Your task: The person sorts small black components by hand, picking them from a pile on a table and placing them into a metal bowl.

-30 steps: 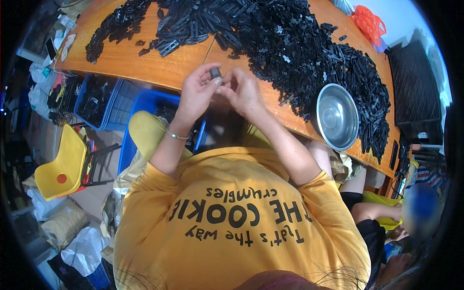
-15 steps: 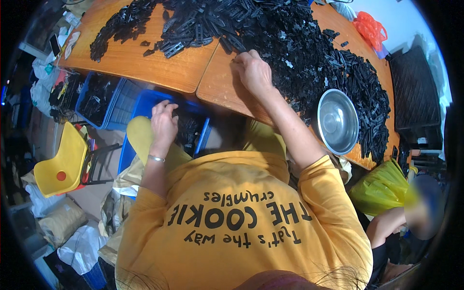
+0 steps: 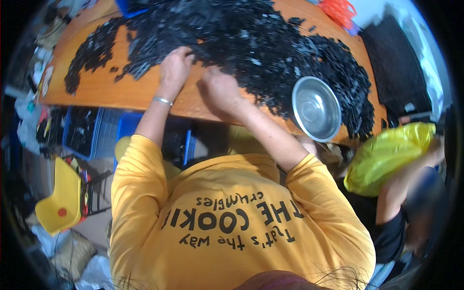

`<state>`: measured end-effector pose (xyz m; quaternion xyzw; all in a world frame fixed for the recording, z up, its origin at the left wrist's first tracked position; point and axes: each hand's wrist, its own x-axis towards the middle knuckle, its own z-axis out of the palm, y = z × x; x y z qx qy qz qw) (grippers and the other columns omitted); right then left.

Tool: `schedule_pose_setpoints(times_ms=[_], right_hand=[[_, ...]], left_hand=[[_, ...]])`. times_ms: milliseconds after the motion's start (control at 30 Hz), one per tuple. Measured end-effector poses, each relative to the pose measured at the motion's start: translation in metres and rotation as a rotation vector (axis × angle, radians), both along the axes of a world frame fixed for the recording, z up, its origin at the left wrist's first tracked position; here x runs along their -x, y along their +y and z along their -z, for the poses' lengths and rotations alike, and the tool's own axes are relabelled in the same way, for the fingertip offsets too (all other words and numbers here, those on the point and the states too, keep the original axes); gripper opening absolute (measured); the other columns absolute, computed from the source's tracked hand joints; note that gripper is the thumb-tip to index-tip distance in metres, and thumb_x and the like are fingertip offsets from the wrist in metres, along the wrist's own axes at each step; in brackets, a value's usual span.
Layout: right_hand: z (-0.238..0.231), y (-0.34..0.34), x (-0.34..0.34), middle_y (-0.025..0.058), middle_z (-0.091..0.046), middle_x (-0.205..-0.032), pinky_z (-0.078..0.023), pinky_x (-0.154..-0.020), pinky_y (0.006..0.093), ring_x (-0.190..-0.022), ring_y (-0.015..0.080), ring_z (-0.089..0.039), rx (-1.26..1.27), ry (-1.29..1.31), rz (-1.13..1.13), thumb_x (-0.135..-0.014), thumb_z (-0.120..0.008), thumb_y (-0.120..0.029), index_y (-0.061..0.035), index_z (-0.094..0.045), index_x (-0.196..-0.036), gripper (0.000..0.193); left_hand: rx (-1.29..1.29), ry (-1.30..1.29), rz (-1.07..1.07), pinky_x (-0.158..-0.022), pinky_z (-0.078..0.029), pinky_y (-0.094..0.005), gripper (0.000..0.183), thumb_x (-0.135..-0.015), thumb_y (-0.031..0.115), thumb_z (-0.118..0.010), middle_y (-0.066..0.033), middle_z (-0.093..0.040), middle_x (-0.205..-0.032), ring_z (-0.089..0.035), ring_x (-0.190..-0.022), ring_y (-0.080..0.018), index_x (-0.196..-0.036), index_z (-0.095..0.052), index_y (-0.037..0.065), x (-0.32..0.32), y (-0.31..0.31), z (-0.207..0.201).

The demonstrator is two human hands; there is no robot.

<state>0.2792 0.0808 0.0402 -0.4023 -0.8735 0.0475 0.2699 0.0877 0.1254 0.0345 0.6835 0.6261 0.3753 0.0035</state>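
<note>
A wide heap of small black plastic parts (image 3: 232, 38) covers much of the wooden table (image 3: 125, 93). My left hand (image 3: 175, 68) is at the heap's near edge, its fingers bent and closed at the black parts. Whatever lies between those fingertips is too blurred to make out. Just to the right and a little nearer, my right hand (image 3: 220, 89) is low over the tabletop with fingers curled in. Its fingertips are hidden, and so is anything in them. A shiny metal bowl (image 3: 316, 110) rests at the right against the heap.
Under the table's left side are blue crates (image 3: 79, 133) with dark contents. A yellow chair (image 3: 60, 198) stands at the left. At the right, another person's arm (image 3: 394, 193) is beside a yellow plastic bag (image 3: 386, 154). A red bag (image 3: 338, 12) lies at the far right.
My left hand has risen from above the blue crate to the heap's edge on the table. My right hand has drawn back toward me and left. The other person's yellow bag has moved up.
</note>
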Motion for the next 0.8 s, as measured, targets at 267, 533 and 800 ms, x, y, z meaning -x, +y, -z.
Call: schedule_pose_setpoints(times_ms=[267,533,800], right_hand=[[-0.006,-0.017,-0.008,0.0217,-0.068,-0.094,-0.058,-0.071,0.0499,-0.083,0.0416,-0.071,0.159,0.024,-0.052,-0.089,-0.064,-0.007,-0.0021,-0.065,-0.098,0.01],[0.006,-0.022,-0.002,0.0219,-0.069,-0.09,-0.057,-0.074,0.051,-0.086,0.0424,-0.071,0.195,0.11,-0.09,-0.087,-0.066,-0.007,-0.0025,-0.066,-0.094,0.008],[-0.013,-0.023,-0.012,0.0155,-0.074,-0.088,-0.06,-0.07,0.0367,-0.08,0.0281,-0.076,0.284,0.586,0.089,-0.089,-0.077,-0.003,0.0004,-0.071,-0.101,0.014]], left_hand=[[0.18,-0.211,-0.114,-0.072,-0.057,-0.0355,0.021,-0.09,0.017,-0.081,-0.0074,-0.076,-0.085,-0.071,-0.075,-0.0194,-0.108,-0.075,0.008,-0.004,0.035,0.033],[0.354,-0.941,0.11,-0.064,-0.055,-0.0243,0.045,-0.094,-0.004,-0.072,-0.0013,-0.07,-0.084,-0.067,-0.073,-0.0113,-0.137,-0.059,0.002,0.005,-0.017,0.026],[0.578,-1.556,0.389,-0.096,-0.062,-0.0325,0.054,-0.096,0.001,-0.072,-0.0083,-0.069,-0.121,-0.071,-0.11,-0.0193,-0.147,-0.053,0.005,0.005,-0.07,0.005]])
